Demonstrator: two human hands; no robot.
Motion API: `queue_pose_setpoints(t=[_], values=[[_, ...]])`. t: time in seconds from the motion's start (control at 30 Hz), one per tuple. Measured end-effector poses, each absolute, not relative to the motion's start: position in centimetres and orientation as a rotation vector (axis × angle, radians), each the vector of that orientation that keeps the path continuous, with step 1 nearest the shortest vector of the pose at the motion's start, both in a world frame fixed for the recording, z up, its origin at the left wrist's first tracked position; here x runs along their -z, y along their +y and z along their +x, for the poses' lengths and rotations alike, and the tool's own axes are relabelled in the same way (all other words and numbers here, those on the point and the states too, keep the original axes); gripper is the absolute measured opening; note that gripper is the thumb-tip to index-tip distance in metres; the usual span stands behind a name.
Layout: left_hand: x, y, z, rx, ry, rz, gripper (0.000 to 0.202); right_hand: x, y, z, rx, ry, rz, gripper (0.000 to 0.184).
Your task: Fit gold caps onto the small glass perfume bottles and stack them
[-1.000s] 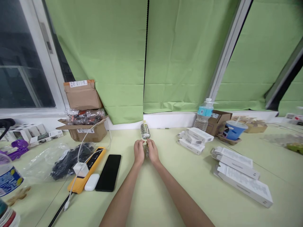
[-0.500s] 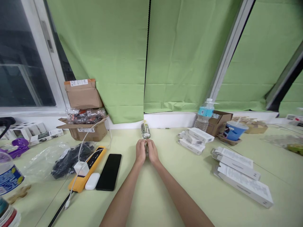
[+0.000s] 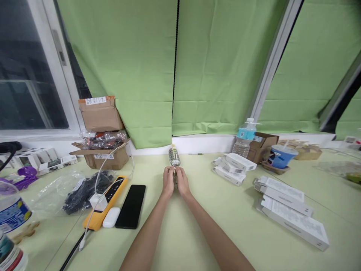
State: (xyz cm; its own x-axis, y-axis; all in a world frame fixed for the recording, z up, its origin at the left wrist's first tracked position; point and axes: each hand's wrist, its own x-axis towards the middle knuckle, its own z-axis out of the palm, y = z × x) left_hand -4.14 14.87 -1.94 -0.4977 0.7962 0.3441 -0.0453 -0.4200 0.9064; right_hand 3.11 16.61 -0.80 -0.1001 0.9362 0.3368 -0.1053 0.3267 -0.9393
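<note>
With hands [image 3: 168,182] close together, curled round a small item [image 3: 175,181] toward the far edge of the bench [image 3: 225,201]; impossible to tell done from undone.

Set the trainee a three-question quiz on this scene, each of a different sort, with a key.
1. True or false: the black phone lies to the right of the orange power strip in the picture.
2. What colour is the label on the clear bottle?
A) red
B) light blue
C) orange
3. Fill in the blank: the left hand and the right hand are held close ____, with a small item partly showing between them.

Key: 1. True. 2. B. 3. together.
</note>
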Motion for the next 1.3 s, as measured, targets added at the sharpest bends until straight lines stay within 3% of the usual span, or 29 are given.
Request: queue_pose_setpoints(t=[1.3], values=[[1.8, 14.6, -4.5, -1.957, 1.277, 1.092, 0.032, 1.6, 17.7, 3.7, -0.984, -1.441, -0.859, 0.051]])
